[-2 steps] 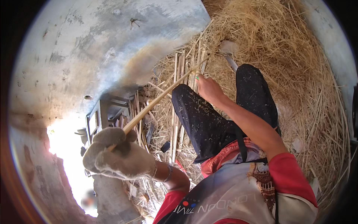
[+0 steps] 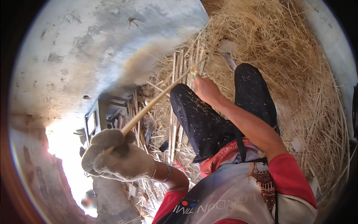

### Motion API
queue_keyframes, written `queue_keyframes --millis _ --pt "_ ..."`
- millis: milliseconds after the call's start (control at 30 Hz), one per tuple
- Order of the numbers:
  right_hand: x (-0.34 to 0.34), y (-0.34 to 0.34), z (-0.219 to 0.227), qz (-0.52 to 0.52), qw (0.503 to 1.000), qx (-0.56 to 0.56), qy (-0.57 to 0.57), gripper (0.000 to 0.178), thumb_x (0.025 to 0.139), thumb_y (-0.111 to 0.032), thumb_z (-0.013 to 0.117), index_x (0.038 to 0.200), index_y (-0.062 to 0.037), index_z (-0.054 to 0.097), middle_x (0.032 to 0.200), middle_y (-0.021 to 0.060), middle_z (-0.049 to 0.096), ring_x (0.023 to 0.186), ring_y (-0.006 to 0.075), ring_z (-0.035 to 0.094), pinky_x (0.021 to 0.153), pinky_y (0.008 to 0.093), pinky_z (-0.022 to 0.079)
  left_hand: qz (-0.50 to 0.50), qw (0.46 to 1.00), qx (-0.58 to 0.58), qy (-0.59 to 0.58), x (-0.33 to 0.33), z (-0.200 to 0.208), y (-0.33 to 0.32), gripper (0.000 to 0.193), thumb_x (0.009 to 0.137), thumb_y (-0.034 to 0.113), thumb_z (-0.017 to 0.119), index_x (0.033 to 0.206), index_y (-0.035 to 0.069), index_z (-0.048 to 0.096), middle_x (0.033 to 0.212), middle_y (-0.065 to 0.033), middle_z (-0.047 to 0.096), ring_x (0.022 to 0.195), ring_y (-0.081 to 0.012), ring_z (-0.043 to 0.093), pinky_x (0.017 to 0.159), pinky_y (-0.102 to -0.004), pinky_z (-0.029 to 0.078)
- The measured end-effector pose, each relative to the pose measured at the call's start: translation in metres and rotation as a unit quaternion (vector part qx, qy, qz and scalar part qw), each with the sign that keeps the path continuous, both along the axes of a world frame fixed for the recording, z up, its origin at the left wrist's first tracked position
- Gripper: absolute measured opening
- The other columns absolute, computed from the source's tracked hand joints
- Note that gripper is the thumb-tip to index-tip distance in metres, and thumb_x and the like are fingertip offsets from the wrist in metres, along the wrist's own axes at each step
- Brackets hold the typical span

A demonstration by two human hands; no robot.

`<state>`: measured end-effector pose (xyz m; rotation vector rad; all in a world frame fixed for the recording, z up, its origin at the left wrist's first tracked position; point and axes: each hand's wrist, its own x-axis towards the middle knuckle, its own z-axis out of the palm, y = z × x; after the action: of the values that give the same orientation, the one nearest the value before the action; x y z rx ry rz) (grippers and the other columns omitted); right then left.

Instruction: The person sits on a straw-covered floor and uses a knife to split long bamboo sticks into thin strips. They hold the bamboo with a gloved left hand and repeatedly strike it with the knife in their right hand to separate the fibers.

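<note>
My left hand (image 2: 121,156), in a thick greyish-brown work glove, is closed around the lower end of a long pale wooden stick (image 2: 149,106), which looks like bamboo. The stick slants up and away to the right, past my left knee. At its far part my bare right hand (image 2: 206,89) is closed, with a small green bit showing by the fingers. Whatever it grips is mostly hidden. A small pale curl (image 2: 194,70) shows on the stick just beyond those fingers. Several long pale strips (image 2: 174,71) lie on the floor beside my left knee.
Straw-like shavings (image 2: 268,33) cover the floor, heaped at the far right. A flat grey blade-like piece (image 2: 230,62) lies by my right knee. A worn wall (image 2: 112,44) rises at the left, with a dark frame (image 2: 99,117) and a bright opening (image 2: 69,160); a blurred person (image 2: 88,201) is outside.
My right hand has shifted slightly left and nearer along the stick, and a small pale curl now shows by its fingers. My left hand keeps its grip, with barely any movement.
</note>
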<state>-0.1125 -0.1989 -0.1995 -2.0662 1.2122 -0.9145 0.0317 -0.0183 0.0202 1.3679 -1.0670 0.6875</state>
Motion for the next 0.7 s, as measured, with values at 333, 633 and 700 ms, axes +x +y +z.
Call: queue_keyframes --millis 333,633,700 --pt "-0.003 -0.008 -0.007 -0.001 1.0 0.001 -0.024 0.032 0.104 -0.025 0.045 0.108 0.0044 0.058 0.051 0.0107 0.056 0.036 0.0224 0.052 0.033 0.0365 0.042 -0.098 0.99 -0.08 0.058 -0.023 0.012 -0.014 0.023 0.099 0.028 0.045 0.104 0.005 0.046 0.075 -0.0162 0.058 0.059 -0.0223 0.062 0.049 -0.0309 0.057" --pt "-0.014 0.032 0.033 0.021 0.995 0.003 -0.095 0.025 0.1 -0.022 0.053 0.098 0.0027 0.056 0.052 0.0203 0.055 0.051 0.0404 0.06 0.044 0.0468 0.046 -0.147 0.976 -0.139 0.086 -0.045 0.004 -0.012 0.021 0.099 0.029 0.044 0.097 0.008 0.045 0.066 -0.0128 0.054 0.053 -0.0197 0.057 0.046 -0.0299 0.054" --pt "-0.01 0.039 0.037 0.026 0.994 0.004 -0.103 0.027 0.101 -0.024 0.051 0.1 0.0029 0.055 0.051 0.0181 0.056 0.046 0.0375 0.06 0.04 0.0453 0.046 -0.151 0.975 -0.141 0.087 -0.046 0.002 -0.011 0.02 0.098 0.028 0.045 0.097 0.008 0.045 0.065 -0.0122 0.054 0.053 -0.0194 0.057 0.046 -0.0297 0.054"
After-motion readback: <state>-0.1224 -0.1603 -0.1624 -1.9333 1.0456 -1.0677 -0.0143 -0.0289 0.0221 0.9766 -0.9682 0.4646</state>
